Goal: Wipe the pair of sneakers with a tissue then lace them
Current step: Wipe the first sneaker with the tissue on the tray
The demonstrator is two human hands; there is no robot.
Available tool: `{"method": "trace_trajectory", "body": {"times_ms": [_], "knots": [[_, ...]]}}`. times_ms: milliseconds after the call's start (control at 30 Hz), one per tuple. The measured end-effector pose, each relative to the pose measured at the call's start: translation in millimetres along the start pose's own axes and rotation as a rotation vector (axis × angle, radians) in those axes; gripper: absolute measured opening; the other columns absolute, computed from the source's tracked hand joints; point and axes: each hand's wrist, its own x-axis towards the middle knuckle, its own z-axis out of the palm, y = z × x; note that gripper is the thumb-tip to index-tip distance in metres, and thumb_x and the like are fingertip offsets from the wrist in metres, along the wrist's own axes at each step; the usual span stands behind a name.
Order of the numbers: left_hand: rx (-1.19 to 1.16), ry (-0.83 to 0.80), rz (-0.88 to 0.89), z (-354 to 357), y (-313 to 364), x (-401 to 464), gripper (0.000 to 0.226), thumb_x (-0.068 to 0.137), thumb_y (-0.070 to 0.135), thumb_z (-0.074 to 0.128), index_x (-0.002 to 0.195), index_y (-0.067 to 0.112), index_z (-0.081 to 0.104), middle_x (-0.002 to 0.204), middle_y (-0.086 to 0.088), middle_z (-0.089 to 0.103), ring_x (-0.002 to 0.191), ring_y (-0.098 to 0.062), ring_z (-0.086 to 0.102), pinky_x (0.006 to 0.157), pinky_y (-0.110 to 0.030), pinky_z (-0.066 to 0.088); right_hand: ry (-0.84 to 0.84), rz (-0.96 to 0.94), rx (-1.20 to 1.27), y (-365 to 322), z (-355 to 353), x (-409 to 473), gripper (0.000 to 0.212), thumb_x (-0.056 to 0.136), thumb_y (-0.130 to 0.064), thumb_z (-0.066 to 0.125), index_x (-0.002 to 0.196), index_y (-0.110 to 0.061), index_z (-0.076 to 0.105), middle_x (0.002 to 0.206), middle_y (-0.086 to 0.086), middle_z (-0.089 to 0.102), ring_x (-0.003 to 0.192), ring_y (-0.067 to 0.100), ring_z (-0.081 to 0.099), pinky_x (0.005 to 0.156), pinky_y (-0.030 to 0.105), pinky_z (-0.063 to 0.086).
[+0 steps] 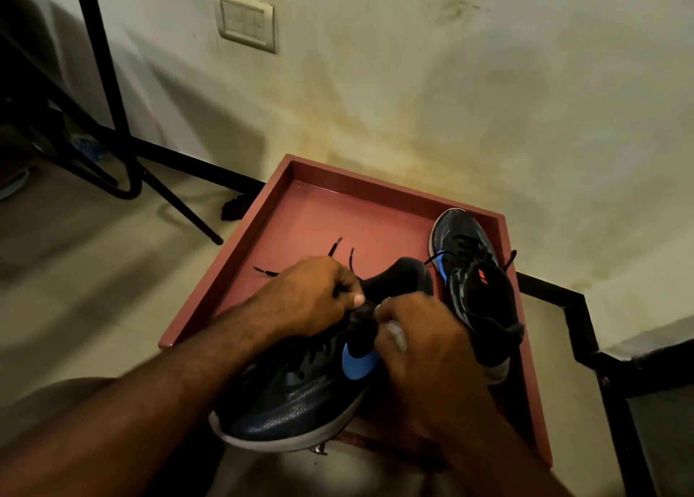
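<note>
Sneakers, two dark ones with blue side marks, sit at the red tray point(379, 192), which serves as the reference for all positions below. The near sneaker point(300, 395) rests tilted across the tray's near edge, toe toward the person. The second sneaker point(473, 282) stands inside the tray at its right wall, toe toward the far rim.

Left hand point(311, 297): fingers curled, pinching the black lace point(340, 242) at the collar of the near sneaker; loose lace ends trail over the tray floor toward its centre. Right hand point(417, 339): fingers curled against the same collar, with a pale wad, probably the tissue point(396, 332), held under the thumb; whether it also grips the lace cannot be told.

Progress, as a judgement: wiping appears finished or nearly so, and lacing of the near sneaker is in hand. The second sneaker shows laces across its tongue with ends hanging free, so it seems threaded but untied. Remaining work: finish threading and tie both.
</note>
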Motion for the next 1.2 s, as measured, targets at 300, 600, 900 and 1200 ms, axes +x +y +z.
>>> {"method": "trace_trajectory", "body": {"times_ms": [300,600,900,1200], "knots": [[-0.018,0.017,-0.01,-1,-1,0,0.015,0.1,0.034,0.069,0.085,0.035,0.073,0.086,0.018,0.07,0.08,0.003,0.065,0.074,-0.022,0.053,0.03,0.013,-0.043,2,-4,3,0.015,0.086,-0.003,0.073,0.094,-0.014,0.066,0.088,0.001,0.064,0.079,0.019,0.059,0.067,0.034,0.053],[-0.025,0.024,-0.012,-2,2,-1,0.012,0.1,0.036,0.068,0.09,0.035,0.073,0.089,0.018,0.07,0.083,0.003,0.065,0.075,-0.022,0.052,0.045,0.068,-0.014,10,-9,6,0.015,0.087,-0.003,0.073,0.095,-0.014,0.066,0.09,-0.001,0.062,0.081,0.019,0.058,0.07,0.03,0.05],[-0.007,0.02,-0.016,-2,2,0,0.013,0.101,0.037,0.065,0.095,0.032,0.076,0.098,0.013,0.074,0.089,-0.004,0.068,0.082,-0.03,0.058,0.074,0.135,-0.01,16,-17,11,0.014,0.089,-0.003,0.074,0.097,-0.014,0.068,0.093,0.0,0.065,0.085,0.017,0.06,0.075,0.021,0.046],[-0.004,0.017,-0.008,-2,3,-1,0.013,0.102,0.038,0.065,0.097,0.034,0.076,0.091,0.02,0.069,0.086,0.003,0.064,0.078,-0.024,0.051,0.014,0.082,-0.027,12,-12,8,0.013,0.091,-0.002,0.071,0.094,-0.014,0.067,0.091,0.0,0.065,0.081,0.014,0.057,0.073,0.017,0.041]]}}
